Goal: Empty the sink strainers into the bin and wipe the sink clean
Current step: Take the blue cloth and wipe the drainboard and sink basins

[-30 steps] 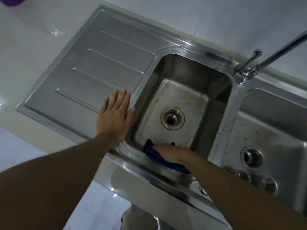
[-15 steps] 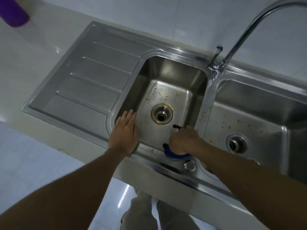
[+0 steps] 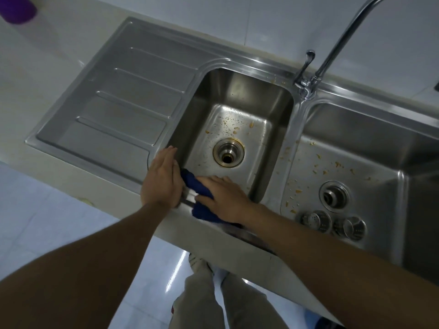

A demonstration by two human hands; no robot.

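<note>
Two stainless-steel sink basins (image 3: 240, 96) sit side by side in front of you, both floors speckled with orange-brown food crumbs (image 3: 337, 165). Your right hand (image 3: 223, 198) lies fingers-straight on a crumpled dark blue cloth (image 3: 197, 186), pressing it against the near-left corner of the left basin, where the cloth drapes over the front rim. Your left hand (image 3: 161, 179) rests flat and relaxed on the rim just beside the cloth, holding nothing. Each basin's round drain (image 3: 228, 153) stands uncovered. Two round metal strainers (image 3: 332, 222) lie together at the near edge of the right basin. A curved chrome tap (image 3: 332, 48) rises behind the divider, with a ribbed steel draining board (image 3: 123, 103) to the left.
</note>
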